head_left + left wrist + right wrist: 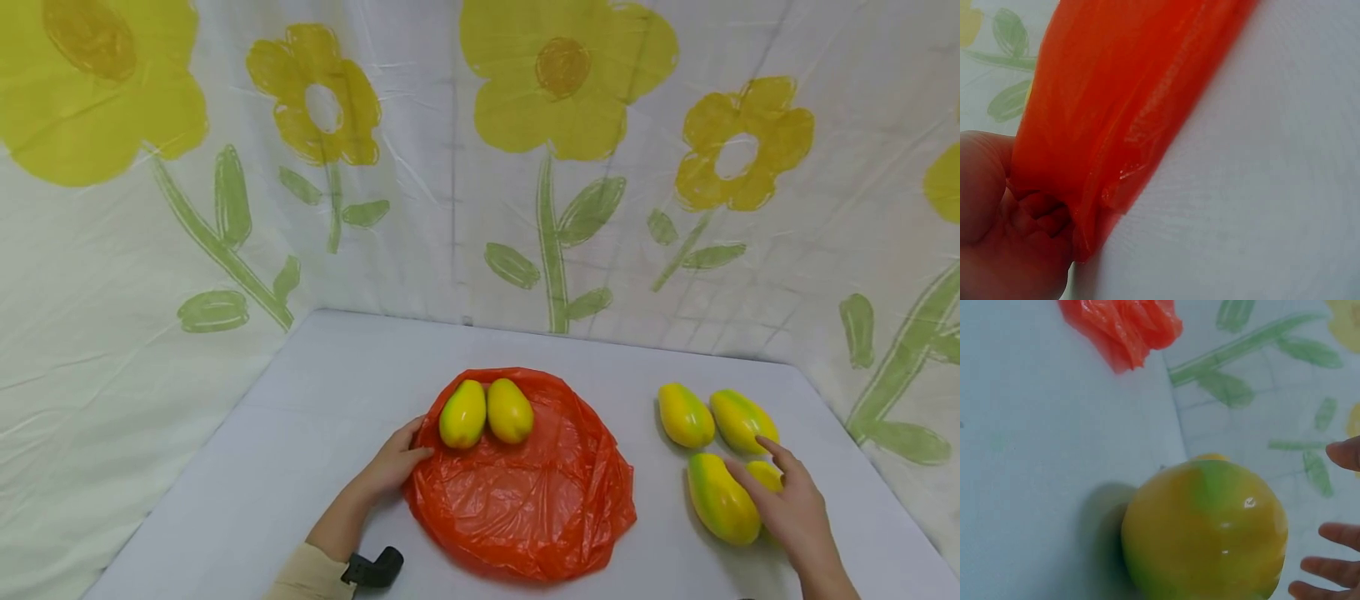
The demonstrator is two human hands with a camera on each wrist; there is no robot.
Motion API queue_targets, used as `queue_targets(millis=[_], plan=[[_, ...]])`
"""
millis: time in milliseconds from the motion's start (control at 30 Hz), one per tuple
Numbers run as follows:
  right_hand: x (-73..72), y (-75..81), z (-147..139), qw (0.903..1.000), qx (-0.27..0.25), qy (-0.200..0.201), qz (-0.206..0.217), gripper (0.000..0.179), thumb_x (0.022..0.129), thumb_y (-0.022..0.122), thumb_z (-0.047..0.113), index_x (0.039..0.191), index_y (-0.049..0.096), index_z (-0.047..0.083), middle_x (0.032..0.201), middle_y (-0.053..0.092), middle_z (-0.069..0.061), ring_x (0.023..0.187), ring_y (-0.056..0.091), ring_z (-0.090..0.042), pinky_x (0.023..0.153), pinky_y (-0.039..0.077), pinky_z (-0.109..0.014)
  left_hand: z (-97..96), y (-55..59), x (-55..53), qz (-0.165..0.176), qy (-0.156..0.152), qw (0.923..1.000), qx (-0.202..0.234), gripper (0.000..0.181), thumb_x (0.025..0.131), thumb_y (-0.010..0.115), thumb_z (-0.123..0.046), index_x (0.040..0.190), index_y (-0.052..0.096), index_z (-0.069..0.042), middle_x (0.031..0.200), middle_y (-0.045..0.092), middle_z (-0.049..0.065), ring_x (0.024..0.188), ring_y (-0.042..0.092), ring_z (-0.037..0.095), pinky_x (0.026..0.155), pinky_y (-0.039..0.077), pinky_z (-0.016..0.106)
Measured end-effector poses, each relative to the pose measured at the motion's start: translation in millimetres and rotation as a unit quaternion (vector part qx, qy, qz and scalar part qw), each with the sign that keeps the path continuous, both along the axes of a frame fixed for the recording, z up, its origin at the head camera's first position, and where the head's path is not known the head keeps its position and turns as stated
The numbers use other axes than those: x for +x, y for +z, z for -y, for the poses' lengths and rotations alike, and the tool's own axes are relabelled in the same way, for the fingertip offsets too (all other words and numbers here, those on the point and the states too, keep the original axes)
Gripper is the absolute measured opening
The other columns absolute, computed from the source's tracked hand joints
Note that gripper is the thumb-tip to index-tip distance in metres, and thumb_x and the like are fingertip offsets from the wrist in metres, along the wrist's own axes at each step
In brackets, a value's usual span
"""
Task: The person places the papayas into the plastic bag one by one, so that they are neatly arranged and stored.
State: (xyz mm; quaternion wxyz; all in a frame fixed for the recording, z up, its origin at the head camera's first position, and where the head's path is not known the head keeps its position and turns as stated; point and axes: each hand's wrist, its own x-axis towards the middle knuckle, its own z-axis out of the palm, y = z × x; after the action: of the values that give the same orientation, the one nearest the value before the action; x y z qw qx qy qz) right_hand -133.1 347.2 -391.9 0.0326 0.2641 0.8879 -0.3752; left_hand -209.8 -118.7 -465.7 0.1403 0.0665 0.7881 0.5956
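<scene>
A red plastic bag [525, 492] lies spread on the table with its mouth turned up. Two yellow-green papayas [463, 415] sit side by side in its far left part. My left hand [392, 463] grips the bag's left edge; in the left wrist view its fingers curl under the red film [1104, 106]. On the right, my right hand [801, 510] hovers over a group of several papayas [722, 500], thumb and fingers spread apart. It partly covers one papaya [765, 475]. In the right wrist view, a papaya [1207, 528] stands large beside the spread fingers [1332, 570].
The white table [330, 375] runs back to a hanging cloth [420, 208] printed with yellow flowers. Two more papayas [686, 417] lie at the far side of the right group. A black band [372, 568] is on my left wrist.
</scene>
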Motion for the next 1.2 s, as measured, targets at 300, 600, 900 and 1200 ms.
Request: queue_targets(millis=[300,600,900,1200], plan=[[6.5,-6.1,-1.9,0.9999,0.001,0.007,-0.013,0.090,0.087,0.047,0.058,0.149,0.009,0.004,0.150,0.007,-0.031,0.134,0.013,-0.052,0.106,0.019,-0.066,0.5,-1.2,-0.5,0.000,0.001,1.0000,-0.001,0.053,0.092,0.047,-0.007,0.143,0.034,-0.008,0.140,0.043,0.019,0.103,0.059,0.022,0.079,0.057,0.036],[6.6,-10.1,-0.7,0.9995,-0.011,0.009,-0.030,0.089,0.088,0.048,0.057,0.149,0.012,0.003,0.153,0.008,-0.026,0.135,0.015,-0.050,0.108,0.022,-0.062,0.3,-2.9,-1.3,-0.002,0.003,1.0000,0.001,0.053,0.092,0.048,-0.008,0.143,0.034,-0.007,0.141,0.042,0.020,0.103,0.059,0.022,0.079,0.057,0.036],[6.5,-19.8,0.5,0.9965,-0.005,0.083,-0.001,0.095,0.084,0.052,0.061,0.147,0.016,0.000,0.151,0.015,-0.028,0.136,0.017,-0.048,0.110,0.023,-0.058,0.3,-0.8,-0.8,-0.004,-0.008,1.0000,0.004,0.053,0.092,0.047,-0.008,0.143,0.033,-0.006,0.141,0.042,0.021,0.101,0.060,0.021,0.077,0.057,0.035],[3.9,-27.2,3.2,0.9944,0.024,0.102,0.010,0.094,0.084,0.051,0.062,0.147,0.017,0.002,0.149,0.019,-0.029,0.133,0.020,-0.047,0.109,0.020,-0.062,1.2,-2.2,0.3,-0.002,-0.006,1.0000,0.001,0.053,0.092,0.046,-0.007,0.143,0.033,-0.007,0.141,0.041,0.021,0.100,0.060,0.022,0.077,0.057,0.036]])
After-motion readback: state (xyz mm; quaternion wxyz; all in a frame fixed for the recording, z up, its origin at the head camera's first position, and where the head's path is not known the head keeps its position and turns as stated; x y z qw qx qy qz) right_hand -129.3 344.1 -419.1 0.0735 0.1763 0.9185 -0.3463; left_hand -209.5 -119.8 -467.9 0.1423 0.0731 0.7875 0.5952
